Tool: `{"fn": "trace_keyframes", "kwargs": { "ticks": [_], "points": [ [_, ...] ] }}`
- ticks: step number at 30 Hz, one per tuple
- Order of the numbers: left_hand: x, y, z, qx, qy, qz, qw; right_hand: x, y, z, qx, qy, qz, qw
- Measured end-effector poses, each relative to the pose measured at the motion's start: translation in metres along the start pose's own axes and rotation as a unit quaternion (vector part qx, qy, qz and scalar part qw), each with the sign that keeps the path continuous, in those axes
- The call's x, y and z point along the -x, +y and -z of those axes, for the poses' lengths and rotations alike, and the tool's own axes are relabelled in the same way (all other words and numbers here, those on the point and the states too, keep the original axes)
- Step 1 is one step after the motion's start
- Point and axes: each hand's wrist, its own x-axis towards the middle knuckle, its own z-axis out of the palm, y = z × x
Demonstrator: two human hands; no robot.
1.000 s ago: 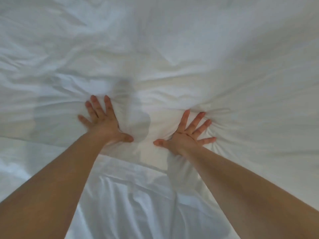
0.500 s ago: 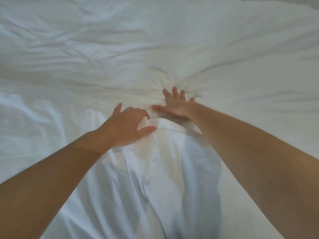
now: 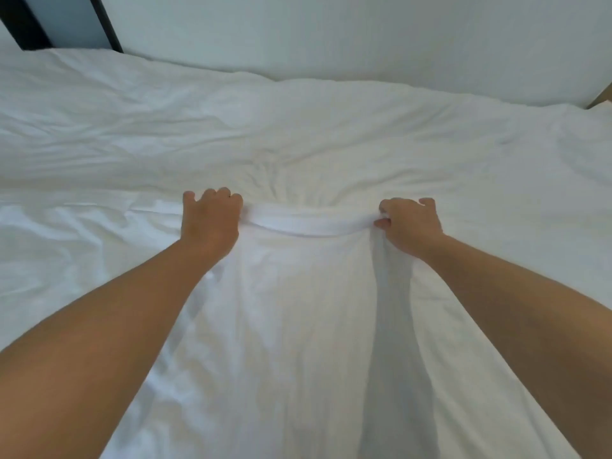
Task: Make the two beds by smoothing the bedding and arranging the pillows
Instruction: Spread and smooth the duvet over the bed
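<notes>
Left hand (image 3: 212,216) and right hand (image 3: 409,223) each gripped the white duvet's (image 3: 304,127) folded edge; an even, level pull would probably flatten its wrinkles.

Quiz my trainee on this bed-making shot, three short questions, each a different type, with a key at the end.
1. Multiple choice: what do the left hand and right hand do to the sheet? A: press it flat with straight fingers. B: each grips a bunched fold of it. C: hover above it.
2. True or false: a pillow lies between the hands.
3. Fill in: behind the sheet's far edge stands a plain pale ___.

Key: 1 B. 2 false. 3 wall.
</notes>
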Motion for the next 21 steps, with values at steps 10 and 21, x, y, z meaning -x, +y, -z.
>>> {"fn": "trace_keyframes", "kwargs": {
  "ticks": [10, 21],
  "points": [
    [0.026, 0.078, -0.078, 0.161, -0.033, -0.023, 0.986, 0.048, -0.059, -0.106, -0.012, 0.000, -0.035, 0.999],
    [0.019, 0.064, -0.117, 0.100, -0.066, 0.005, 0.993, 0.069, 0.122, -0.099, 0.067, -0.108, -0.303, 0.945]
  ]
}}
